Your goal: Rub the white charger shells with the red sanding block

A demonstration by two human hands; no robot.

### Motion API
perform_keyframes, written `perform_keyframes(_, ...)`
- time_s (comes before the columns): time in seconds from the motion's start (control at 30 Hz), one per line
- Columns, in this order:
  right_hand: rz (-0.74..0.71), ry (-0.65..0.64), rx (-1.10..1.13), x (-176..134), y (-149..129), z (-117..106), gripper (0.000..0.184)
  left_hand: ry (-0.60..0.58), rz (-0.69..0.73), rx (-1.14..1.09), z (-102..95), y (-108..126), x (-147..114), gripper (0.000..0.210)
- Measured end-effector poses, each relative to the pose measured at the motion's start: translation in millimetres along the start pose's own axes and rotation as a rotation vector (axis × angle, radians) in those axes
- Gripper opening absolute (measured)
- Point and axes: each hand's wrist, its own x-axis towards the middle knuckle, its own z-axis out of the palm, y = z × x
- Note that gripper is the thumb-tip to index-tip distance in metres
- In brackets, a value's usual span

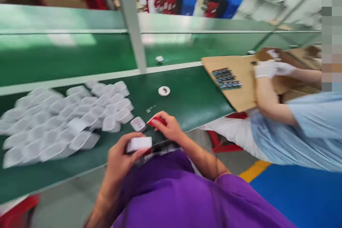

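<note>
My left hand (121, 155) grips a small white block-shaped piece (139, 143) near the table's front edge, thumb and fingers on its sides. My right hand (171, 127) is closed around a flat red object (155, 120) with a pale edge; its kind cannot be made out. Between the hands, just beyond them, a small white plastic housing (138, 124) with dark slots stands on the green table (184, 107). A few tiny bits (150, 109) lie farther back. Beyond them rests a round white part (164, 91) with a dark mark.
Many translucent plastic covers (80, 114) spread over the table on the left. At right, cardboard (240, 94) carries rows of small circuit boards (227, 79), beside a co-worker's white-gloved hands (269, 68). A post (130, 25) and green conveyor (66, 55) run behind; a small white part (159, 59) sits there.
</note>
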Motion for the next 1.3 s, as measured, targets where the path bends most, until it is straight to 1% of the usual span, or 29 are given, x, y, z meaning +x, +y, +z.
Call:
perform_keyframes(0.03,-0.015,-0.015,-0.009,1,1,-2,0.026,-0.002,-0.031,0.0,-5.6,0,-10,0.035)
perform_keyframes(0.1,-0.044,-0.014,0.002,2,4,-5,0.03,-0.019,-0.065,-0.042,-7.2,2,-17,0.035)
perform_keyframes(0.2,-0.082,-0.012,0.034,-3,6,-7,0.031,-0.012,-0.098,-0.095,0.6,7,-13,0.034)
perform_keyframes(0.33,-0.124,0.013,0.045,-9,4,-8,0.029,0.003,-0.08,-0.072,5.1,6,-12,0.034)
perform_keyframes(0.43,-0.131,0.019,0.034,-14,2,-9,0.03,-0.035,-0.053,0.008,4.7,1,-14,0.033)
perform_keyframes(0.5,-0.117,-0.004,0.041,-21,0,-9,0.031,-0.049,0.002,0.096,7.0,-2,-14,0.032)
perform_keyframes(0.63,-0.154,-0.041,0.049,-38,-2,-8,0.027,0.017,0.109,0.275,19.2,-8,-12,0.035)
perform_keyframes(0.73,-0.198,-0.024,0.043,-44,0,-7,0.022,0.01,0.094,0.361,26.7,-7,-9,0.034)
perform_keyframes(0.83,-0.225,-0.012,0.027,-45,2,-8,0.023,-0.018,0.011,0.392,26.7,0,-6,0.037)
perform_keyframes(0.9,-0.224,0.0,0.021,-44,2,-8,0.026,-0.072,-0.062,0.319,23.1,8,-5,0.035)
perform_keyframes(1.0,-0.17,-0.007,0.059,-45,0,-7,0.031,-0.182,-0.208,0.095,16.2,20,-5,0.033)
perform_keyframes(1.1,-0.127,-0.025,0.101,-46,-2,-5,0.032,-0.208,-0.309,-0.061,12.4,26,-4,0.037)
perform_keyframes(1.17,-0.115,-0.026,0.131,-47,-3,-5,0.031,-0.193,-0.311,-0.126,12.2,25,-5,0.038)
perform_keyframes(1.23,-0.116,-0.035,0.173,-48,-3,-5,0.029,-0.183,-0.283,-0.184,12.5,21,-6,0.039)
perform_keyframes(1.3,-0.13,-0.059,0.193,-49,-3,-6,0.026,-0.199,-0.247,-0.233,11.7,18,-8,0.039)
